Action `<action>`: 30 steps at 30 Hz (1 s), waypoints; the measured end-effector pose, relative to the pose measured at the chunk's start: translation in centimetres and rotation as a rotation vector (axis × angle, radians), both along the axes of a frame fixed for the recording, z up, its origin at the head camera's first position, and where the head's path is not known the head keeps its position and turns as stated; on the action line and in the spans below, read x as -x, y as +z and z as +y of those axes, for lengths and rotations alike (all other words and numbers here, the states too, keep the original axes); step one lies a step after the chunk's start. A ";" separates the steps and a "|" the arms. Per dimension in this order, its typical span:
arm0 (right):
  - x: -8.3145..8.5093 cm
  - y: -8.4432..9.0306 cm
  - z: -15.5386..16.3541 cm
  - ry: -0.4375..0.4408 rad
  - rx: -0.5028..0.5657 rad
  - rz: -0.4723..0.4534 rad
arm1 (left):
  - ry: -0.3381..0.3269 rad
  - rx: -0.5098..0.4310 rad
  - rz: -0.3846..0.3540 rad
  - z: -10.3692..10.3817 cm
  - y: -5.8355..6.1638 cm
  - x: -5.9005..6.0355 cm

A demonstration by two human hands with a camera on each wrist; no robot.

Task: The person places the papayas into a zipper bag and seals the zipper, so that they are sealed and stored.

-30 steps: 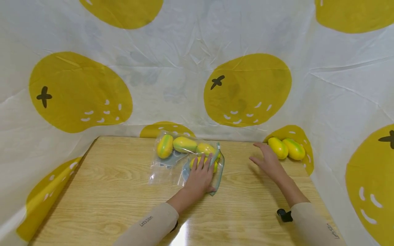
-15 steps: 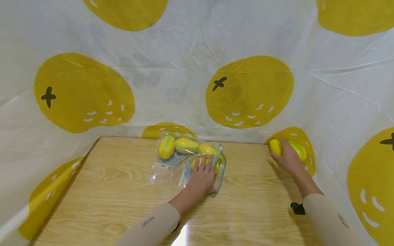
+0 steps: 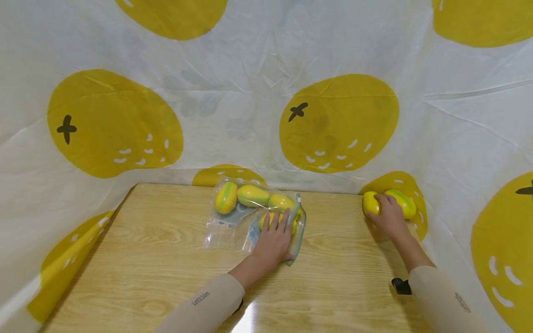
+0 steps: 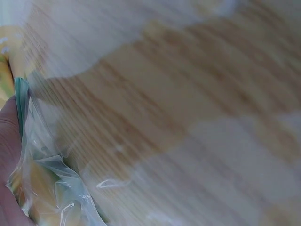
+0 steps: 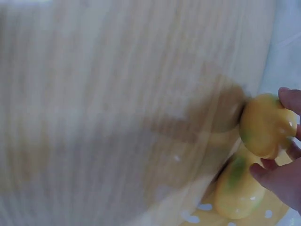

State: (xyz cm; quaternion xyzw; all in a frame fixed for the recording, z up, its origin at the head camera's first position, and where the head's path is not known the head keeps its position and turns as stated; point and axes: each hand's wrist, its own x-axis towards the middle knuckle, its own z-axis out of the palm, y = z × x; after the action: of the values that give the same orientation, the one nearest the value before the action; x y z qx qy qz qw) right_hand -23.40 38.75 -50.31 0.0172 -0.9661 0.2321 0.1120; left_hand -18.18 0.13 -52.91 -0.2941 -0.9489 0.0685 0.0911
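Observation:
My left hand [image 3: 272, 238] lies on a clear zip bag [image 3: 225, 236], fingers spread over one yellow-green mango [image 3: 266, 221] inside it. Three more mangoes sit in a row along the bag's far side, the leftmost mango [image 3: 226, 198] standing lengthwise. In the left wrist view the bag's green zip edge [image 4: 21, 101] runs beside that hand. At the far right corner, my right hand [image 3: 389, 215] grips a loose mango [image 3: 369, 203]. The right wrist view shows thumb and fingers around this mango [image 5: 263, 125]. A second loose mango [image 3: 401, 203] lies right beside it, partly behind the hand.
A wooden table [image 3: 145, 277] carries everything. White cloth [image 3: 233, 129] printed with large yellow fruits stands behind it and along both sides. The loose mangoes lie close against the cloth in the corner.
My right hand has moved right, from beside the loose mangoes onto the left one of the pair, and its fingers have closed around it. The left hand stays on the bag.

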 end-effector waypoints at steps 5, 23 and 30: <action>-0.8 -0.8 0.0 0.034 0.054 -0.001 | -0.011 0.008 0.000 0.1 0.2 0.0; -3.8 -0.1 -2.3 0.273 0.159 -0.174 | -0.018 -0.021 0.008 -0.1 0.0 -0.1; -5.0 1.1 -5.2 0.371 0.148 -0.201 | -0.014 -0.013 0.004 0.0 0.1 0.0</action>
State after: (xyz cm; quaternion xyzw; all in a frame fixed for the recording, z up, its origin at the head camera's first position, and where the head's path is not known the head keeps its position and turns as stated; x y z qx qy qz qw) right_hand -18.42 33.55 -49.19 0.1631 -0.9330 0.3196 -0.0287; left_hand -18.14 0.13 -52.77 -0.3002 -0.9470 0.0624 0.0954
